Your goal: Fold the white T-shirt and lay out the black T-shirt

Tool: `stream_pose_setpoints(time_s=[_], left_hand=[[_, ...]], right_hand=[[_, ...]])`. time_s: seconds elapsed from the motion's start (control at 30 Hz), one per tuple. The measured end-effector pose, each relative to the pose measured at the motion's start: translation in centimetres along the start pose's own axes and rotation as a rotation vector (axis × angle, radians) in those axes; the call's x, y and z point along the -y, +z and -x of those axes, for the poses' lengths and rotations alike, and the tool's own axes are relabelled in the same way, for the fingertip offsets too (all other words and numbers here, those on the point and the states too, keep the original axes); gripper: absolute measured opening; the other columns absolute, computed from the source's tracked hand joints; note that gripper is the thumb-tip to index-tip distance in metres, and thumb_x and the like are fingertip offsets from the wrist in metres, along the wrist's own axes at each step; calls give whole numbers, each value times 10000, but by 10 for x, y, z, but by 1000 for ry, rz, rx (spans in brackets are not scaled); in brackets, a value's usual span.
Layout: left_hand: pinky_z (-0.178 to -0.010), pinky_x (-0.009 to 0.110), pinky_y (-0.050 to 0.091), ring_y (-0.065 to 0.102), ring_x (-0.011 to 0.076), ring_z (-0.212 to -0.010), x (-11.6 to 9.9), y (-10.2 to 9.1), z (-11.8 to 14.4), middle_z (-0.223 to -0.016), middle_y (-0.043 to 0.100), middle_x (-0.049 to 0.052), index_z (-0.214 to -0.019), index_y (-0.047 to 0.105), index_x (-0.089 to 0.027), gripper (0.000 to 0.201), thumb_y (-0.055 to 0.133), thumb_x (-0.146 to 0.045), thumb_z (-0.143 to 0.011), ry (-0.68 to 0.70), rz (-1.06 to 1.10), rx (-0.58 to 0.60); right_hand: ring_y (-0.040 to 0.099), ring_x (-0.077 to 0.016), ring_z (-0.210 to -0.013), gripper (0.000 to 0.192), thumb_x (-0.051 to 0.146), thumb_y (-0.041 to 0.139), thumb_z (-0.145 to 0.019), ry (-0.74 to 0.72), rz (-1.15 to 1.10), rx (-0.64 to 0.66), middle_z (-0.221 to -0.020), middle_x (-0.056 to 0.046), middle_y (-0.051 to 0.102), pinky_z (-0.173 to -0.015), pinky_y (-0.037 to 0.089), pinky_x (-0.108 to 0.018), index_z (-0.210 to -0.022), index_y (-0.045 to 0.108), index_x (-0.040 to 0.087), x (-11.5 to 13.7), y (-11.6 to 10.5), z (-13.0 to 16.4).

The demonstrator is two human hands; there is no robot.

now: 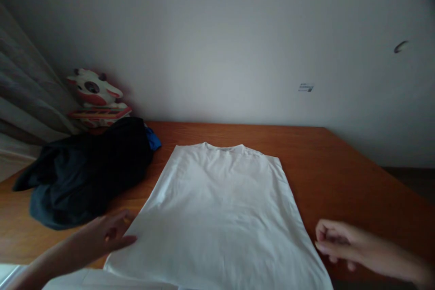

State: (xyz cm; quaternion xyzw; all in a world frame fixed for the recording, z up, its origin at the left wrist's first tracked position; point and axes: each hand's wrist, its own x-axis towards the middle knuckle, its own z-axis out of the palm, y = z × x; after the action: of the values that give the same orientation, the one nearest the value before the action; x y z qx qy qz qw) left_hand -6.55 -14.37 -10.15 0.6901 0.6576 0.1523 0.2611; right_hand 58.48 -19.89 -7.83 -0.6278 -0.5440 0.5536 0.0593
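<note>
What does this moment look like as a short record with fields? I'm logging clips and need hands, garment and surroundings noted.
surface: wooden table against a pale wall
main item: white shirt laid flat, collar toward the wall
left hand: open, fingertips at the shirt's left edge
right hand: loosely curled, empty, just off the shirt's right edge
left side: dark clothes pile with a blue bit showing
back corner: red and white cow toy
far left: curtain

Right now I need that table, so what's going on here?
A person has a white shirt spread flat on the wooden table, collar toward the wall. The left hand touches the shirt's left edge; the right hand, fingers curled, is just off its right edge, holding nothing. A pile of dark clothes lies at the left, a toy cow behind it.
</note>
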Motion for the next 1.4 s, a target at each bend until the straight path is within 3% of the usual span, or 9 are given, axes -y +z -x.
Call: stream_pose_setpoints(time_s=[0.07,0.23,0.43,0.6,0.8,0.97,1.17,1.3,1.4], left_hand=[[-637,294,544,694,234,-701,-10,2,-28,-792,758,29,-883,758,-275,427,674,-654,-704,-20,22,35],[-851,330,564,739,266,-937,-53,18,-135,-1005,782,82,-981,697,-217,417,589,-552,-757,19,75,-248],[-827,348,546,732,316,-1014,-87,36,-213,-1054,778,135,-1003,704,-193,310,612,-427,-822,-163,-164,-303],[-806,325,537,736,287,-981,-82,40,-223,-1028,787,105,-916,706,-221,209,605,-393,-852,-114,-134,-351],[-817,291,563,734,224,-911,-82,32,-219,-982,782,91,-924,656,-194,237,624,-414,-841,-101,235,-595],[-847,317,572,717,212,-914,-91,28,-232,-1009,763,99,-1023,643,-166,301,578,-426,-886,-78,281,-736],[-1065,414,485,642,276,-1187,-104,38,-241,-1230,700,167,-1163,629,-127,312,573,-215,-869,-9,88,-625],[-1186,454,363,497,291,-1379,-140,76,-217,-1464,573,133,-1250,637,-180,332,485,-260,-966,328,-267,-426],[-1195,498,331,411,324,-1460,-164,109,-199,-1607,422,143,-1385,574,-188,435,420,-369,-1021,333,-403,-273]], right_hand=[[674,-192,-779,530,729,643,-773,-34,-19,-230,-934,-81,732,-605,514,-255,-938,655,226,5,-12,-27],[716,-237,-813,397,572,668,-767,-156,-22,-821,-934,-135,776,-675,540,-308,-883,703,194,26,-46,-131],[709,-269,-697,202,418,716,-710,-134,111,-972,-672,-79,740,-670,501,-345,-654,677,228,44,-66,-200],[710,-255,-819,200,428,609,-781,-223,81,-1103,-876,-107,755,-756,525,-358,-812,622,231,41,-62,-203],[680,-235,-787,380,601,567,-838,-532,-22,-1259,-894,-96,734,-757,530,-362,-955,539,240,59,-70,-199],[685,-233,-942,351,495,483,-931,-450,42,-1240,-1064,-153,719,-870,529,-357,-1106,528,194,93,-91,-214],[625,-317,-1167,527,481,514,-922,-263,152,-1198,-1259,-242,655,-1010,467,-443,-1284,515,99,109,-84,-232],[540,-339,-1295,457,465,440,-959,-226,264,-1114,-1297,-212,651,-1106,381,-475,-1231,616,142,120,-36,-237],[463,-352,-1382,517,490,393,-994,-189,393,-1034,-1419,-202,584,-1139,324,-550,-1338,590,158,133,9,-239]])
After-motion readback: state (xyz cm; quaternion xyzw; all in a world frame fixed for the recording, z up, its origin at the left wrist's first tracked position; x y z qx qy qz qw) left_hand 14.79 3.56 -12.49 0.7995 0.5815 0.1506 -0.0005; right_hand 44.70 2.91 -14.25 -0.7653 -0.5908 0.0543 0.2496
